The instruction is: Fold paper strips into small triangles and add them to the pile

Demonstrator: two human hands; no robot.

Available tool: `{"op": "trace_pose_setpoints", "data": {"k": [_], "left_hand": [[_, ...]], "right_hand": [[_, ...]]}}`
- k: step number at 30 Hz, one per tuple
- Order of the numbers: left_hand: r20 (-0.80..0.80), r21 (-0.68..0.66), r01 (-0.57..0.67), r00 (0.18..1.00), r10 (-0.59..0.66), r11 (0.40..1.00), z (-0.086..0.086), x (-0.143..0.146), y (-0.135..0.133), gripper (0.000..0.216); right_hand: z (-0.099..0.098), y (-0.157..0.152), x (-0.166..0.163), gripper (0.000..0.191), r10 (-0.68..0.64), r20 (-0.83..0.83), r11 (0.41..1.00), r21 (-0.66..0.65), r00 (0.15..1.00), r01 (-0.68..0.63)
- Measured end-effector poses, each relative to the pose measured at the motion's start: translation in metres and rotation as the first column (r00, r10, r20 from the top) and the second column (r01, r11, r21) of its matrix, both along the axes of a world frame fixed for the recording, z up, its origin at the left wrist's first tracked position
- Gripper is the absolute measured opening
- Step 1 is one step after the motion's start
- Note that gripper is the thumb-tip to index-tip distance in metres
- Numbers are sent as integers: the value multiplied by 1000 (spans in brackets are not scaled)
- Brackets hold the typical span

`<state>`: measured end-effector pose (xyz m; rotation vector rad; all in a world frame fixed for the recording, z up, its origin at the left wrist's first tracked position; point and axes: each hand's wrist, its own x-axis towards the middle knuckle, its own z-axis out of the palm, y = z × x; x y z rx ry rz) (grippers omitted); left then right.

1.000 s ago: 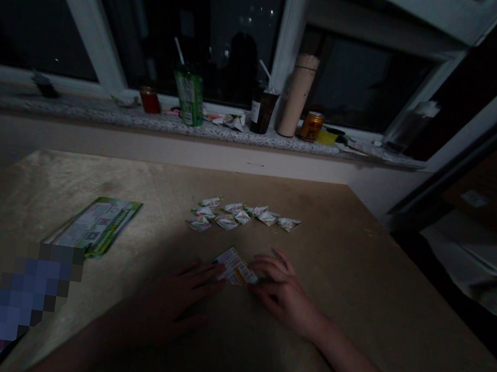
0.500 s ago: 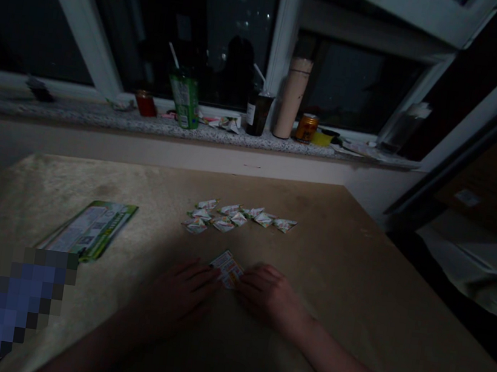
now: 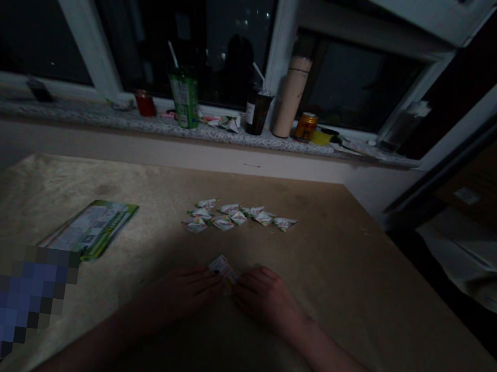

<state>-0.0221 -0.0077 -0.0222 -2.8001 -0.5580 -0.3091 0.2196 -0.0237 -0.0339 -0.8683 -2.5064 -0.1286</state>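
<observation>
A small printed piece of paper (image 3: 222,264) lies on the table in front of me, one corner pointing away. My left hand (image 3: 191,291) is closed on its left edge, fingers fairly straight and pressed together. The fingers of my right hand (image 3: 261,296) are bent and pinch the right corner. Both hands hide much of the paper, and the thumbs are hard to make out in the dim light. Beyond the hands lie several small folded paper pieces (image 3: 224,223) in a loose cluster of rows.
Green-and-white printed leaflets (image 3: 99,227) lie in a pile at the left, beside a pixelated area. Along the windowsill (image 3: 218,137) stand a green cup (image 3: 185,101), a dark cup with a straw (image 3: 257,114), a pink flask (image 3: 292,97), an orange can (image 3: 305,127) and a red jar (image 3: 144,103).
Both hands have shifted slightly, and less of the paper shows between them. My left fingers now reach further across its lower part. The folded pieces and leaflets have stayed in place.
</observation>
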Motion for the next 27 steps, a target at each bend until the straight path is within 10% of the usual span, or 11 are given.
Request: {"op": "trace_pose_setpoints", "data": {"k": [20,27], "left_hand": [[134,-32,-54,989,58,998,7,2,-14,33],[306,-57,-183,932,192,981,13,-1,-9,34]], "right_hand": [[9,-10,-8,21,-51,-4,988,143,999,52],[10,-12,-3,14,-96,-273,988,-140,957,59]]}}
